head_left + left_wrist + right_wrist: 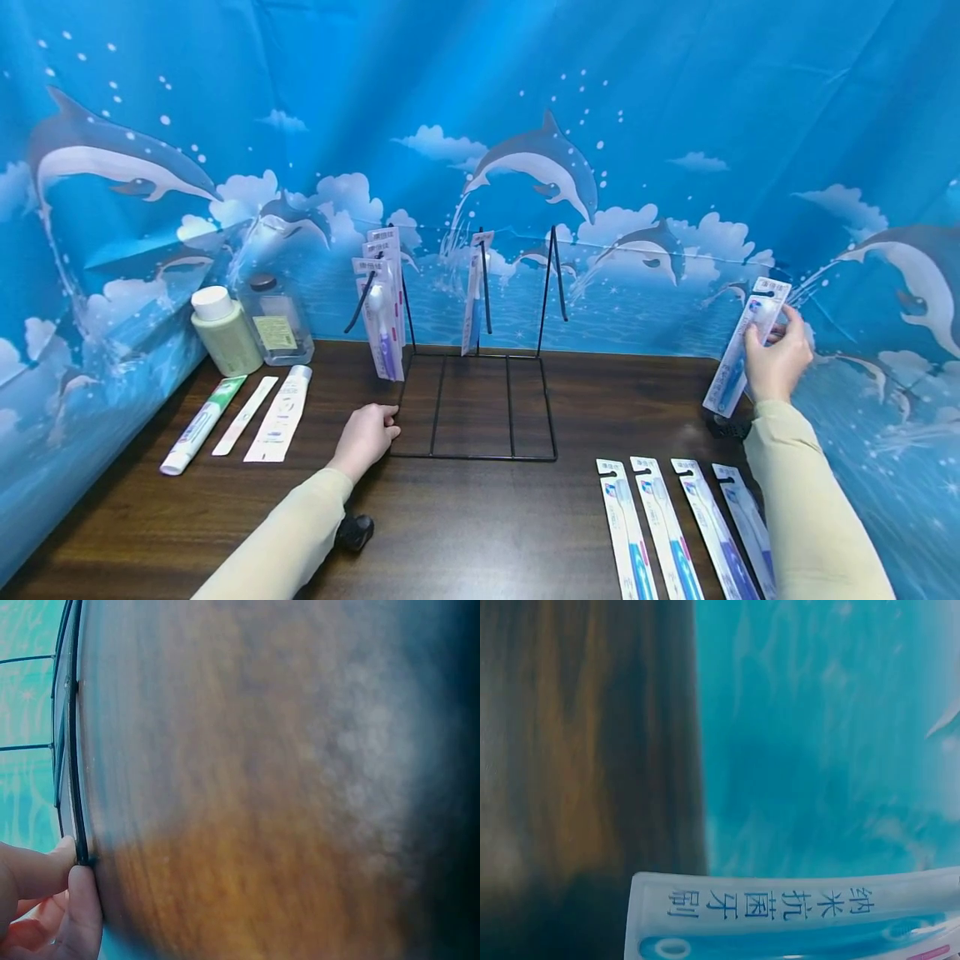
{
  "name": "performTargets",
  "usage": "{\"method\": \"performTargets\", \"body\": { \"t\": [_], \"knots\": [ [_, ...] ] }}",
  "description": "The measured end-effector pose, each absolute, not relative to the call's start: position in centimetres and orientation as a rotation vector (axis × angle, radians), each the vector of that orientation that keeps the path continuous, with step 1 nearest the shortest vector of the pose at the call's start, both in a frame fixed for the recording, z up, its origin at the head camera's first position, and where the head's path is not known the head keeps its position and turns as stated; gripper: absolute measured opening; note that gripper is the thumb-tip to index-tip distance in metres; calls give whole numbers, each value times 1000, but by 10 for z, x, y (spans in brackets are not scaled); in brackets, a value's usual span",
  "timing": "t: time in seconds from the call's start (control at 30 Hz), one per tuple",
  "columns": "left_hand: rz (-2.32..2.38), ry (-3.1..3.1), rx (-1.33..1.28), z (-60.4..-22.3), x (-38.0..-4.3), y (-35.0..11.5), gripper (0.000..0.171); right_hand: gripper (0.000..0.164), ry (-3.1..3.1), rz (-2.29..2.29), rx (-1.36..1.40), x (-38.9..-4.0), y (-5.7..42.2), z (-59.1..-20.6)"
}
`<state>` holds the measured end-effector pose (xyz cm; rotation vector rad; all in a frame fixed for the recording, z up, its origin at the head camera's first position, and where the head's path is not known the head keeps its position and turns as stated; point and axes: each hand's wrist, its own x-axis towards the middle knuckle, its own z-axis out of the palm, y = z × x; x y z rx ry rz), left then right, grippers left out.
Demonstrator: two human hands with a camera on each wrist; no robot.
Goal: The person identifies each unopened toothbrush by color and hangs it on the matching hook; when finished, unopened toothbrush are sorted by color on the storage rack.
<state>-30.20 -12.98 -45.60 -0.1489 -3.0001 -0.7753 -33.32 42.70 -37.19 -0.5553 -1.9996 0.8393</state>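
At the right, my right hand (778, 354) holds a packaged toothbrush (746, 346) up off the table, tilted, with its hang-hole end at the top. Its blue handle shows through the pack in the right wrist view, while the hand itself is out of that frame. My left hand (365, 437) pinches the front left corner of a black wire display rack (480, 457) between thumb and fingers, as the left wrist view shows close up. Several packaged toothbrushes (384, 312) hang on the rack's left hook, and a toothbrush pack (474, 292) hangs on its middle hook. The right hook (557, 271) carries nothing.
Several packaged toothbrushes (660, 525) lie in a row at the front right. To the left are a toothpaste tube (202, 425), a slim white packet (245, 415), a white tube (281, 414), a green bottle (227, 333) and a clear bottle (277, 321). A dolphin-print curtain (480, 100) backs the table.
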Motion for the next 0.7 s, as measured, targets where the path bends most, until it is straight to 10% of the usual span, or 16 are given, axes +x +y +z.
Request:
{"method": "performTargets", "body": {
  "t": [0.7],
  "knots": [
    [-787,-2986,-173,-455,-303,-131,36,51,-1875,945,21,-280,337,-309]
  ]
}}
